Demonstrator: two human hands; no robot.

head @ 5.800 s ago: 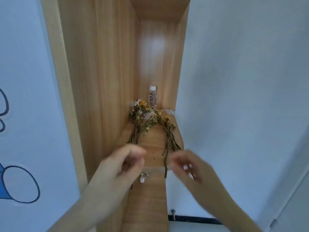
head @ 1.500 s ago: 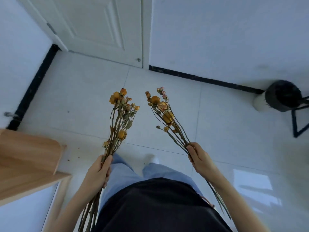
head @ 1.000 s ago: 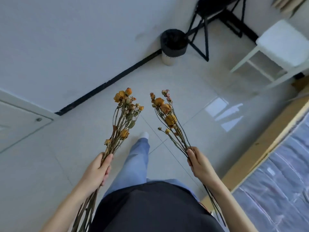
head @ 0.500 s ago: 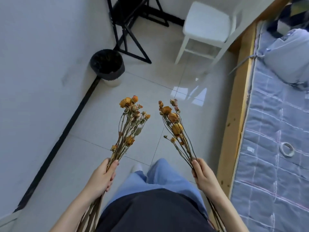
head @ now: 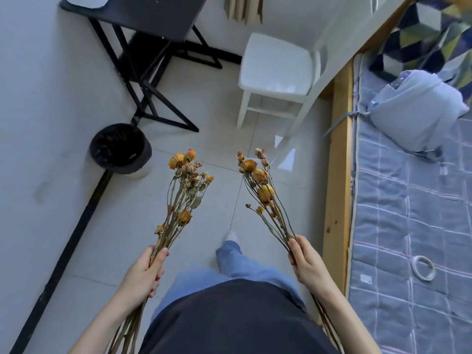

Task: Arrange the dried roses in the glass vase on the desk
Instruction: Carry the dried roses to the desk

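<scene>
My left hand (head: 143, 274) is clamped round the stems of one bunch of dried roses (head: 184, 190), and my right hand (head: 306, 264) grips the other bunch (head: 260, 185), heads up and apart over the floor (head: 122, 226). Since a second ago I have turned. The black desk (head: 143, 14) now shows far left, beyond the bin (head: 120, 146). I see no glass vase yet, so I judge I'm mid-carry.

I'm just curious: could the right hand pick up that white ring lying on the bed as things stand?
Probably not yet. The right hand grips a bunch of dried roses, so its fingers are full. The white ring itself lies uncovered on the bed on that side.
</scene>
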